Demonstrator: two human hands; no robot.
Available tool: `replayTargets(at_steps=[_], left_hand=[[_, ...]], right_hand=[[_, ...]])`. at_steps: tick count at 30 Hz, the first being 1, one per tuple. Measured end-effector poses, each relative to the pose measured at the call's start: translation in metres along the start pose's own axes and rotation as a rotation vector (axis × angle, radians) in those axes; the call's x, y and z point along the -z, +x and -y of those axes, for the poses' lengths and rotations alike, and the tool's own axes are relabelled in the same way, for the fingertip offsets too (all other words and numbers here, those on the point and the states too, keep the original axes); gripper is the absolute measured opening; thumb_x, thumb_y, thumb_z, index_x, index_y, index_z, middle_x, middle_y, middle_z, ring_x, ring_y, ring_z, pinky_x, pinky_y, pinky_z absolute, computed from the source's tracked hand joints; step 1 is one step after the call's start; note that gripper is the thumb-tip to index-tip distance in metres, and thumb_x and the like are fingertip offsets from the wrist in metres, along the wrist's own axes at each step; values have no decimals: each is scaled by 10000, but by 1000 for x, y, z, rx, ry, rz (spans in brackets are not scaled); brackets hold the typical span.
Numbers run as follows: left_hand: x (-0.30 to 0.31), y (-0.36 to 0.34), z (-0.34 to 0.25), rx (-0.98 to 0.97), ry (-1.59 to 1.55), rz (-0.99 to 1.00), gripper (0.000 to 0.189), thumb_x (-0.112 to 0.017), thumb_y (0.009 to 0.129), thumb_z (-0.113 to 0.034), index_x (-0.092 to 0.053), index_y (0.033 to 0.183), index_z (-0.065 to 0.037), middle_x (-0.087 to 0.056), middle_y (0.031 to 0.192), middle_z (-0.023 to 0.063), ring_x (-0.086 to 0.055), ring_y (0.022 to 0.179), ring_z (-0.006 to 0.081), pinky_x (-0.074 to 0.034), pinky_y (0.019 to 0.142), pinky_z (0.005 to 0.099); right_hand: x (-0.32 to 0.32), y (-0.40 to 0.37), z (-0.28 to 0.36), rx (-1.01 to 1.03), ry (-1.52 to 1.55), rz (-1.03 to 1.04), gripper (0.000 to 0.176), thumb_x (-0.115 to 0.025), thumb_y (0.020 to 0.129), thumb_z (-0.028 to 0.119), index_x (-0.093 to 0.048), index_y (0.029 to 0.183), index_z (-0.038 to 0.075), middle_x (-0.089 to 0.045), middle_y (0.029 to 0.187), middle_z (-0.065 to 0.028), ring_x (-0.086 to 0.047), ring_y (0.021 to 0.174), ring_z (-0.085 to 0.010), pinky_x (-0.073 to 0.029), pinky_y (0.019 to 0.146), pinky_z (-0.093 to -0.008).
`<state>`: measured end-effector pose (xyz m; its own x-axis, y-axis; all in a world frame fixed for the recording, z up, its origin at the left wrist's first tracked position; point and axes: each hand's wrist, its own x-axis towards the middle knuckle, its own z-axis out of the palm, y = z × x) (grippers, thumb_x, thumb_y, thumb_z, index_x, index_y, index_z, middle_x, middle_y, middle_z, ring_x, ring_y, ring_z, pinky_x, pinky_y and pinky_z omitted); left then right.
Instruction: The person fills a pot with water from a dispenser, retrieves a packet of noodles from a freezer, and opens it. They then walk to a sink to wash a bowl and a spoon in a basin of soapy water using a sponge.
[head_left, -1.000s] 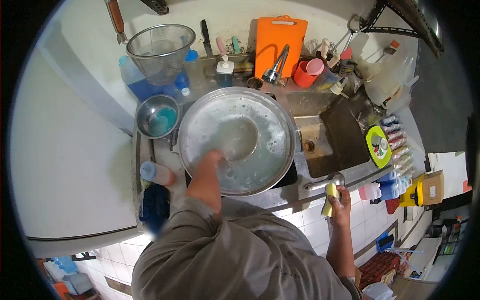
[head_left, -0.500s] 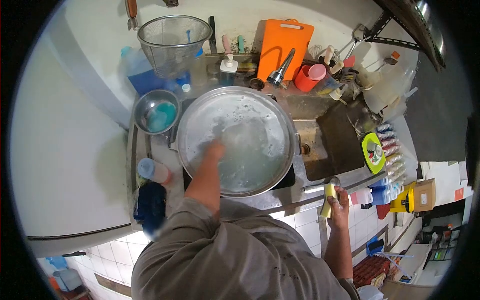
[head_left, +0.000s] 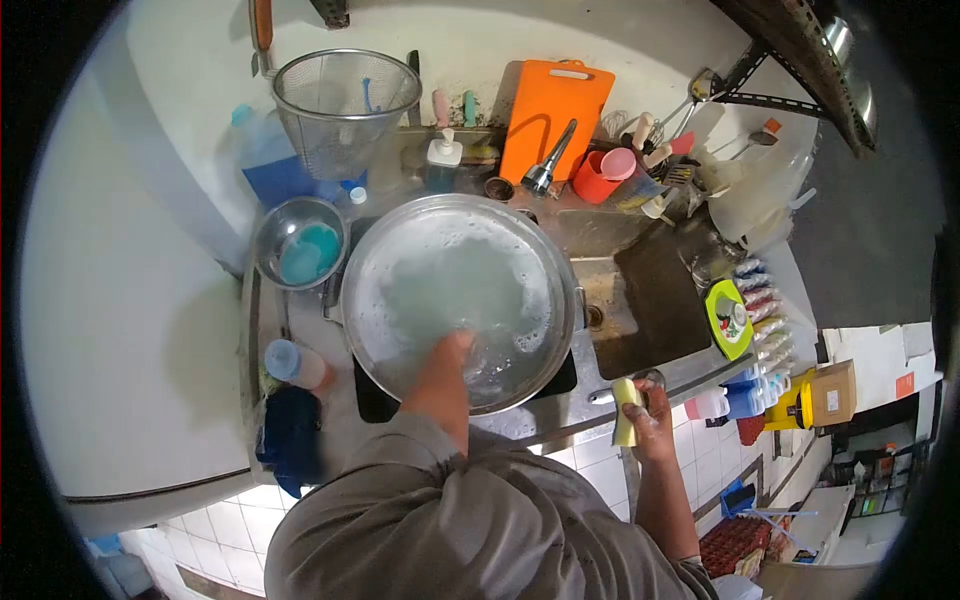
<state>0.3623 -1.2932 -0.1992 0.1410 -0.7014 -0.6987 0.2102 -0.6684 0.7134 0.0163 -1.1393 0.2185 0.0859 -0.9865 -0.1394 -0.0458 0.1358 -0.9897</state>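
A large round metal pot point(head_left: 352, 330) full of cloudy, sudsy water point(head_left: 450, 285) stands on the counter. My left hand point(head_left: 456, 345) dips into that water near the pot's close side, its fingers hidden below the surface. At the counter's front edge, my right hand point(head_left: 652, 412) is closed around a pale yellow sponge point(head_left: 625, 410). A metal ladle-like utensil point(head_left: 602, 397) lies on the edge just behind the sponge, partly covered by it.
To the pot's right is a sink basin point(head_left: 660, 300), with a faucet point(head_left: 550, 160) behind. A metal bowl point(head_left: 265, 235) holding something turquoise, and a capped bottle point(head_left: 295, 362), stand left. A mesh strainer basket point(head_left: 345, 105) and orange cutting board point(head_left: 545, 105) are at the back.
My left hand has swept through the water from the pot's middle-left toward its near side. The view has shifted slightly. My right hand keeps hold of the sponge.
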Motion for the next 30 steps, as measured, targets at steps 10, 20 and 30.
replayTargets(at_steps=[10, 20, 30], left_hand=[[11, -57, -67, -40, -40, -209, 532, -682, 956, -337, -580, 1366, -15, -669, 1283, 196, -664, 1174, 304, -586, 879, 450], [57, -154, -157, -352, -190, -185, 601, -491, 1014, -100, -316, 1571, -243, -557, 1413, 178, -704, 1044, 427, -662, 658, 509], [51, -257, -205, -491, 384, -817, 712, -673, 864, -207, -476, 1543, -121, -676, 1304, 266, -725, 1033, 410, -589, 934, 475]], right_hand=[[21, -5, -14, -46, -8, -38, 397, -698, 844, -17, -555, 1208, 53, -613, 1149, -90, -616, 1050, -184, -516, 904, -326], [35, 27, -31, 17, -98, 64, 398, -720, 850, 23, -570, 1217, 59, -603, 1170, -64, -582, 1121, -182, -466, 982, -330], [71, 86, -39, 24, -65, 231, 371, -746, 872, 58, -587, 1207, 65, -625, 1161, -57, -584, 1103, -168, -467, 977, -327]])
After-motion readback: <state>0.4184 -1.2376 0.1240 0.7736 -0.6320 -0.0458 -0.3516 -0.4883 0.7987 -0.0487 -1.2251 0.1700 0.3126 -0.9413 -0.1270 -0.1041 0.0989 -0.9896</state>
